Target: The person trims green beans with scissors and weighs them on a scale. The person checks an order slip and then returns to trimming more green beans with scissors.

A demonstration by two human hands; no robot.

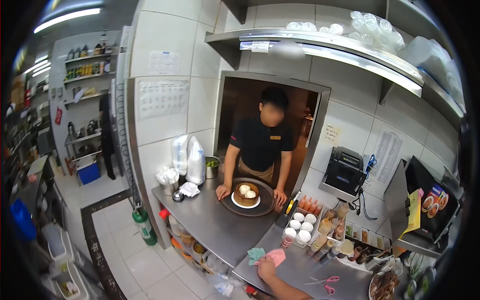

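My right hand (267, 269) reaches in from the bottom edge and rests on the steel counter, its fingers closed on a pink cloth (275, 257). A green cloth (255, 255) lies against the pink one on the left. To the right of my forearm are scissors (331, 289) with pink handles. My left hand is out of view. Across the counter, a person in a black shirt stands at the hatch with both hands at a round dark tray (227, 201). On it, a bamboo steamer (246, 201) of white buns sits on a white plate (246, 206).
White cups (295, 224) and sauce bottles (327, 226) stand in baskets to the right. A printer (343, 170) is mounted above them. Wrapped bags (196, 161) and a metal pot (212, 170) occupy the left. A green gas cylinder (144, 226) stands on the floor.
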